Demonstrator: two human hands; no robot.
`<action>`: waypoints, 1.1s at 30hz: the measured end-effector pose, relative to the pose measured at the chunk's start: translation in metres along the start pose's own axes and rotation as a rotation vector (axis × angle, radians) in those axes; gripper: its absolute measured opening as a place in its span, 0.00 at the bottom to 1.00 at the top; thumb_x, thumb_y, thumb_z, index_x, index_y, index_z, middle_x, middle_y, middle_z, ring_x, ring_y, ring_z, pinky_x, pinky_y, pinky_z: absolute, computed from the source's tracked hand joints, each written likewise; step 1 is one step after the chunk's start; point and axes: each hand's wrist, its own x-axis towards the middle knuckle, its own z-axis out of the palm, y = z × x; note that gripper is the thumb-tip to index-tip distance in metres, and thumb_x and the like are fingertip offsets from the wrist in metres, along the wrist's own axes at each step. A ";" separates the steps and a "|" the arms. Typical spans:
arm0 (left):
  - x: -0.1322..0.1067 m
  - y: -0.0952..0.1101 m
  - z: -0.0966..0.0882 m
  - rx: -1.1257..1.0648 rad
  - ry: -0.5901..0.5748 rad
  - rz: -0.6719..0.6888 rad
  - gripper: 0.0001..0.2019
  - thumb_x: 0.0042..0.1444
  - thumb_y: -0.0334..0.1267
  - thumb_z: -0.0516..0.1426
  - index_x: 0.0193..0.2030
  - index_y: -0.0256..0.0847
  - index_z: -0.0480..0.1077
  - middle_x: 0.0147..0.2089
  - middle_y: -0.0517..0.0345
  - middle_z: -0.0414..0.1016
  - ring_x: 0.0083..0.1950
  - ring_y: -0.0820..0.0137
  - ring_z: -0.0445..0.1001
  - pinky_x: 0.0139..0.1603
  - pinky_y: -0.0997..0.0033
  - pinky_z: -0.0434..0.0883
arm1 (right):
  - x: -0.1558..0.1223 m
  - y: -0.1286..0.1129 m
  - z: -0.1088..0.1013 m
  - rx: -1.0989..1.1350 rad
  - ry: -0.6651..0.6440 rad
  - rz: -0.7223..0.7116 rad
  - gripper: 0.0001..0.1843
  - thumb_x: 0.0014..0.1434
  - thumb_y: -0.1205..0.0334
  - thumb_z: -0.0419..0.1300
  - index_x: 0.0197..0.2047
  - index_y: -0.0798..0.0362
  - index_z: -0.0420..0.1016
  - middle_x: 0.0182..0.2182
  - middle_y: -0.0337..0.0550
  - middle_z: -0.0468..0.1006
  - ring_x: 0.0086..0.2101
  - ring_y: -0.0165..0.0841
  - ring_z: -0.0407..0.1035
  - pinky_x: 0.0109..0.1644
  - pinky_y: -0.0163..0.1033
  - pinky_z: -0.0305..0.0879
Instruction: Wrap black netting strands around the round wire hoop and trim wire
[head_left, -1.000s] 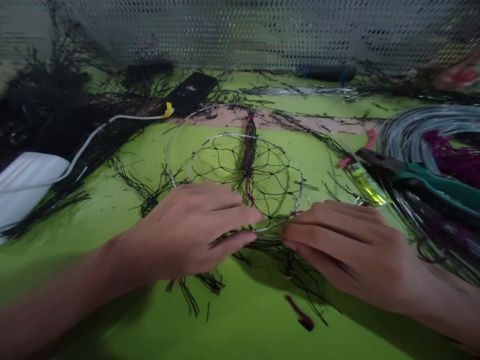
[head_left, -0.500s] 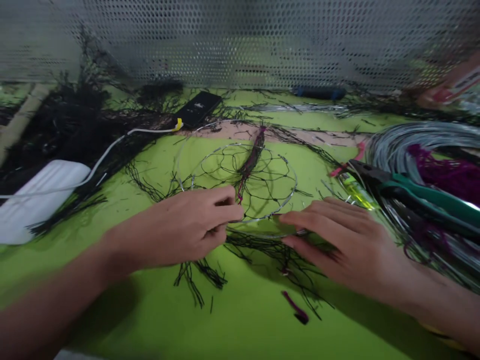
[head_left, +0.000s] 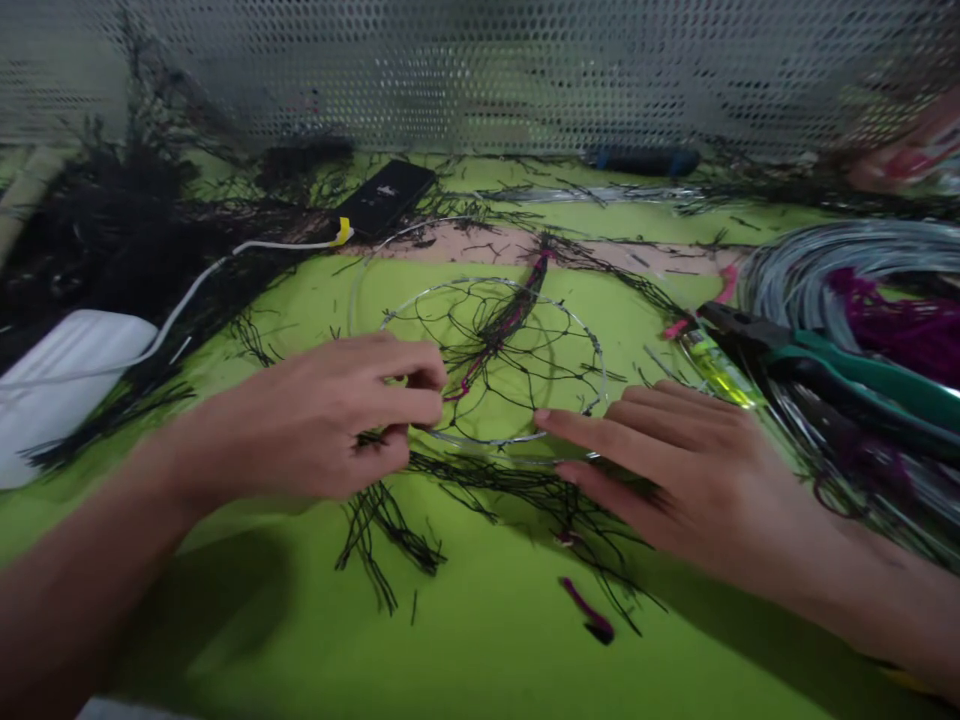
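Note:
A wire ring strung with black netting and a magenta cord lies on the green table. My left hand pinches the ring's near-left rim with fingers curled. My right hand lies flat with fingers stretched out, its fingertips pressing on the ring's near-right rim and the loose black netting below it.
Green-handled pliers and a yellow-green lighter lie right, beside coiled wire with purple cord. A black phone with a white cable, a white pad, black net heaps, a magenta scrap, a perforated wall behind.
My left hand has slid left along the ring's rim and curled its fingers. The ring turned, its magenta cord now slanting right. My right hand stayed on the near-right rim.

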 end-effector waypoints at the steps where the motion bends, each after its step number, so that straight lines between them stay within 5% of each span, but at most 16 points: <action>1: -0.002 -0.002 -0.002 0.013 0.011 0.011 0.09 0.62 0.27 0.51 0.36 0.41 0.70 0.49 0.54 0.73 0.48 0.65 0.74 0.47 0.64 0.69 | 0.000 0.001 0.000 -0.002 0.014 0.016 0.20 0.67 0.64 0.63 0.61 0.56 0.70 0.28 0.37 0.78 0.27 0.30 0.70 0.33 0.39 0.64; 3: -0.005 -0.007 -0.004 0.034 0.024 0.034 0.09 0.63 0.28 0.51 0.36 0.41 0.71 0.51 0.54 0.74 0.48 0.66 0.75 0.46 0.65 0.69 | 0.000 0.001 0.000 0.006 0.030 0.041 0.20 0.67 0.63 0.63 0.60 0.59 0.70 0.29 0.38 0.78 0.27 0.30 0.70 0.32 0.38 0.64; 7: -0.004 -0.009 -0.003 0.147 0.060 0.035 0.08 0.64 0.29 0.51 0.38 0.40 0.71 0.47 0.54 0.75 0.44 0.66 0.75 0.44 0.65 0.71 | 0.001 0.000 -0.001 0.030 0.001 -0.015 0.05 0.67 0.65 0.62 0.44 0.56 0.77 0.29 0.39 0.79 0.28 0.30 0.70 0.34 0.38 0.65; 11: 0.009 0.012 0.008 0.209 0.163 -0.026 0.12 0.63 0.28 0.52 0.50 0.39 0.73 0.54 0.49 0.75 0.50 0.61 0.75 0.51 0.58 0.72 | 0.003 -0.002 -0.002 0.016 0.049 -0.008 0.04 0.67 0.65 0.63 0.42 0.57 0.77 0.29 0.40 0.79 0.28 0.30 0.70 0.35 0.38 0.65; 14: 0.021 0.032 0.019 0.104 0.192 -0.024 0.14 0.69 0.39 0.53 0.57 0.39 0.71 0.53 0.49 0.79 0.51 0.58 0.77 0.51 0.55 0.73 | 0.003 -0.002 -0.003 0.015 0.053 -0.009 0.04 0.66 0.66 0.63 0.43 0.58 0.78 0.28 0.40 0.78 0.27 0.30 0.69 0.33 0.39 0.64; 21: 0.031 0.041 0.024 -0.030 0.132 0.025 0.14 0.73 0.32 0.48 0.48 0.37 0.75 0.39 0.55 0.79 0.37 0.68 0.75 0.37 0.68 0.69 | 0.005 -0.004 -0.003 0.019 0.028 -0.072 0.04 0.66 0.67 0.62 0.43 0.59 0.77 0.25 0.39 0.75 0.26 0.31 0.65 0.31 0.39 0.61; 27: 0.027 0.038 0.018 -0.086 0.092 0.091 0.15 0.69 0.22 0.47 0.49 0.36 0.75 0.42 0.56 0.79 0.39 0.71 0.75 0.36 0.72 0.68 | 0.003 -0.007 -0.005 0.041 0.028 -0.071 0.05 0.67 0.66 0.62 0.42 0.59 0.77 0.26 0.40 0.75 0.27 0.32 0.66 0.30 0.40 0.62; 33: 0.029 0.040 0.023 -0.153 0.107 -0.005 0.13 0.72 0.29 0.49 0.51 0.38 0.75 0.45 0.57 0.80 0.38 0.73 0.77 0.34 0.74 0.68 | 0.002 -0.010 -0.007 0.068 0.082 0.042 0.04 0.64 0.65 0.65 0.38 0.57 0.79 0.34 0.46 0.77 0.30 0.29 0.70 0.31 0.35 0.66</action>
